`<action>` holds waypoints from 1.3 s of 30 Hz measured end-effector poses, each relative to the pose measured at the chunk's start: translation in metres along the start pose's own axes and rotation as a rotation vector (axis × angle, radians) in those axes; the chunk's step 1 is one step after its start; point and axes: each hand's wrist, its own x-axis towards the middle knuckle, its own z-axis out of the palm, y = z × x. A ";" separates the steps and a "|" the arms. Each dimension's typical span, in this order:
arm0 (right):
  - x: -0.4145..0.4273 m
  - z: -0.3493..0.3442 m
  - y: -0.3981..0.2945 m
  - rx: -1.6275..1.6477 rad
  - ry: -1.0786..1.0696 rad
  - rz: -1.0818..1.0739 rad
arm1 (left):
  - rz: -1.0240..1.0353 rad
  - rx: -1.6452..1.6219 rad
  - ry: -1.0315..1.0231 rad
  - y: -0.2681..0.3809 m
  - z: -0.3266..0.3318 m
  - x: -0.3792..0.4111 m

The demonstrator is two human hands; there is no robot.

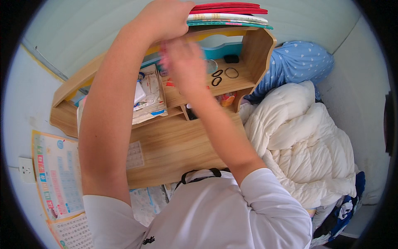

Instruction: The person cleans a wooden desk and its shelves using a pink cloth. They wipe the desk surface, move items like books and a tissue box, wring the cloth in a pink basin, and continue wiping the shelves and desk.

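Note:
My left hand (168, 20) reaches up to the top of the wooden desk hutch (259, 53), its fingers curled against the left end of a stack of books and folders (228, 18). What those fingers grip, if anything, is hidden. Below it, my right hand (186, 63) is motion-blurred in front of the hutch's upper shelf. A small pink thing (164, 57) shows, also blurred, at the left side of this hand; whether it is held is unclear. Two black hair ties (217, 77), a thin ring-shaped band (231, 72) and a round clear object (212, 66) lie on the shelf to the right.
Worn papers and books (150, 93) are piled left of my right hand. A black item (231, 58) sits at the shelf's back. The wooden desktop (180, 143) spreads below. To the right lie a white quilt (304, 140) and blue heart-patterned fabric (298, 63). A wall socket (26, 169) is at left.

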 end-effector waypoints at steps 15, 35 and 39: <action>-0.010 -0.003 0.076 0.000 0.403 0.115 | 0.055 0.020 0.177 -0.007 0.028 0.004; 0.035 0.037 -0.037 0.201 0.194 0.090 | -0.047 -0.026 0.048 -0.003 0.018 -0.005; 0.038 0.067 -0.042 0.657 -0.268 0.338 | -0.002 -0.071 0.059 0.011 0.011 0.002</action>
